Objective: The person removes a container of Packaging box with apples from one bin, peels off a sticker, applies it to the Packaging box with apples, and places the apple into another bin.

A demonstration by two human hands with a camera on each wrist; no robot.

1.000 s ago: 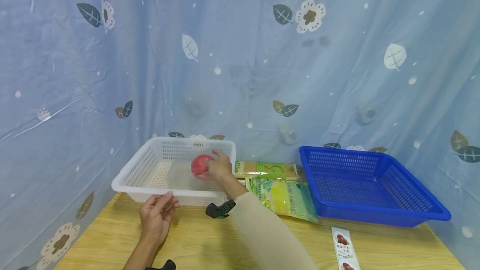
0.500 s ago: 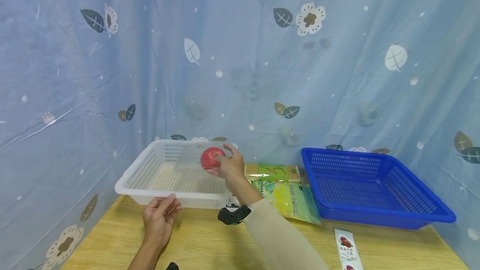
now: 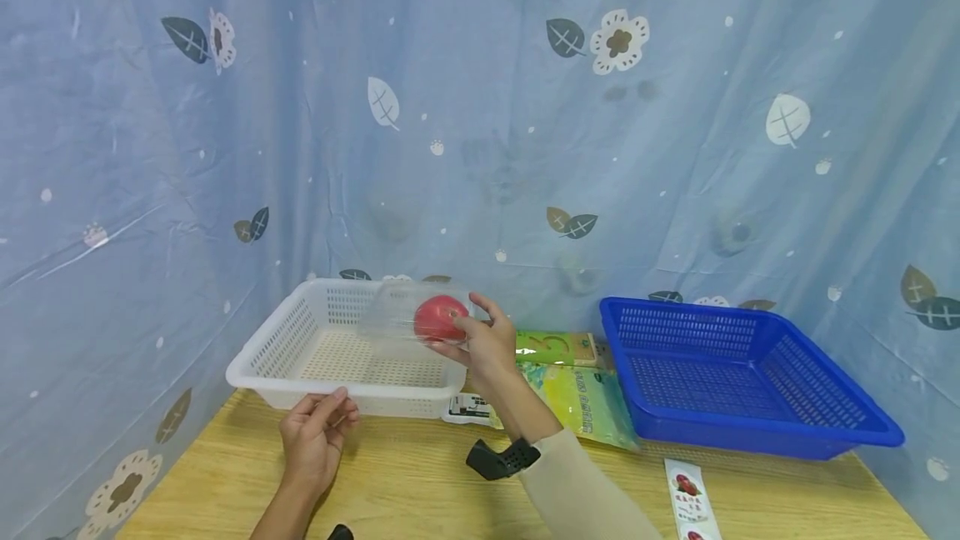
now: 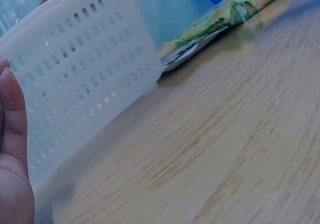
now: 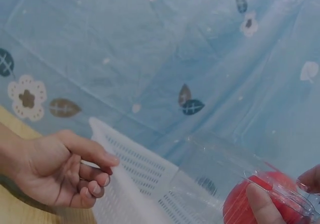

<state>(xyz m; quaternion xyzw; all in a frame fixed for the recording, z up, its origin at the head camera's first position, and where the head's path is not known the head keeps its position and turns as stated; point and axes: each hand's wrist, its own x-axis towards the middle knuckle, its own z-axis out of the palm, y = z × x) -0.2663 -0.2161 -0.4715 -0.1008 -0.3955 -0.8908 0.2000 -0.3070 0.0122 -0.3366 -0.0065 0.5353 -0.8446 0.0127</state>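
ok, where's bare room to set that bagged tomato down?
Blue basket floor is bare. White basket floor is bare too, left hand on its near rim. Bare wood in front of both. Crowded between the baskets: green packets. Right hand holds the tomato.

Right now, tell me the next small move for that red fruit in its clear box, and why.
Probably carry it rightward: the right hand holds the clear box with the red fruit above the white basket, which the left hand steadies; the blue basket sits right.
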